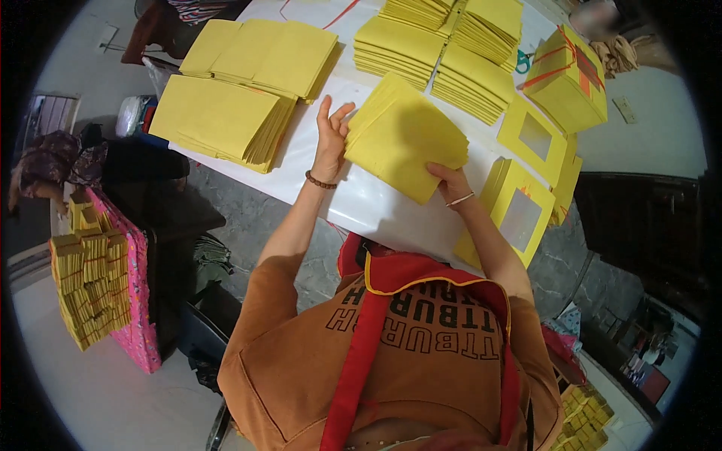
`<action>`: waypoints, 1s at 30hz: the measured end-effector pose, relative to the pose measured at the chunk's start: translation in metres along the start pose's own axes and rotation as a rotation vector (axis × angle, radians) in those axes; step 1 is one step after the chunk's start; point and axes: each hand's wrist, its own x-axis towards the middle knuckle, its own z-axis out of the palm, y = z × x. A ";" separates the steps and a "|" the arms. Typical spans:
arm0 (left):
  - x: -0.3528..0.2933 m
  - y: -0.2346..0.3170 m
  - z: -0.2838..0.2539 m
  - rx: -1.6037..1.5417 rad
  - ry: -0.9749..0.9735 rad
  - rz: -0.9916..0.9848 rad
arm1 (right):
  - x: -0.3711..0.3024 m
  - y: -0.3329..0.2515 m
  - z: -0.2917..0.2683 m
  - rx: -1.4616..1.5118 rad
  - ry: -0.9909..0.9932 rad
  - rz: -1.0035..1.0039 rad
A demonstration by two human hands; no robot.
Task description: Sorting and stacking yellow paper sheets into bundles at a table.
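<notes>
Over the white table [350, 192] I hold a fanned stack of flat yellow paper envelopes [402, 139], tilted in front of me. My right hand [450, 183] grips its lower right edge, thumb on top and the other fingers hidden beneath. At the stack's left edge, my left hand [332, 139] is open with its fingers raised and apart; whether it touches the paper I cannot tell.
Piles of yellow envelopes lie at the left [218, 116] and far middle [398, 52]. On the right are windowed yellow pieces [530, 135] and a tied yellow bundle [568, 86], with teal-handled scissors [523, 62] beside it. Another person [56, 165] is at far left near more bundles [90, 278].
</notes>
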 end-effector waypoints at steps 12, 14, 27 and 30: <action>0.001 0.026 0.055 0.259 0.042 0.132 | 0.011 0.002 -0.014 0.298 -0.255 0.045; 0.002 0.031 0.046 0.390 0.005 0.099 | 0.016 -0.025 -0.022 0.038 -0.272 -0.237; 0.005 -0.031 -0.016 0.933 -0.161 -0.092 | 0.037 0.007 0.002 -0.534 -0.208 -0.165; 0.007 -0.033 -0.007 0.979 -0.112 -0.003 | 0.043 -0.001 0.004 -0.517 -0.212 -0.048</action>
